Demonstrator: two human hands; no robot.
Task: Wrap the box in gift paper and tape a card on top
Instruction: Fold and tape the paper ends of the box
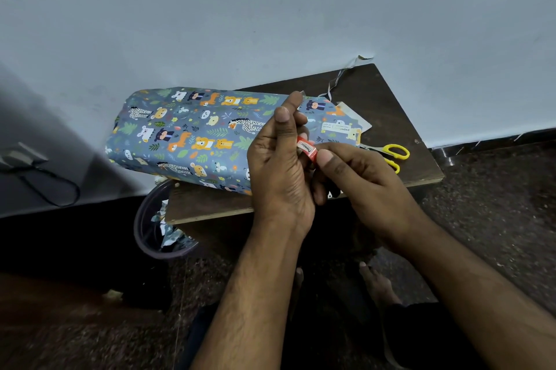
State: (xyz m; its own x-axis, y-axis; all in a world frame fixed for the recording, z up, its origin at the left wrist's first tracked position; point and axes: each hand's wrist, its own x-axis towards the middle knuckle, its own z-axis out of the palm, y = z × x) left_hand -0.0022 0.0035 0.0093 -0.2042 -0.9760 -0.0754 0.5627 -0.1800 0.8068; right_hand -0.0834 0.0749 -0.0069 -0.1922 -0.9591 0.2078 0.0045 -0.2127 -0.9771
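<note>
In the head view, a small red tape roll (307, 149) is being pinched between both hands above the near edge of the dark wooden surface (391, 92). It is being gripped by the left hand (279, 165), whose index finger and thumb are raised, while its right end is being pinched by the thumb and fingers of the right hand (358, 177). The box wrapped in animal-print gift paper (192, 131) is lying on the surface, just beyond the hands. Yellow-handled scissors (391, 153) are lying to the right. A bin holding paper scraps (162, 219) is standing on the floor, near left.
</note>
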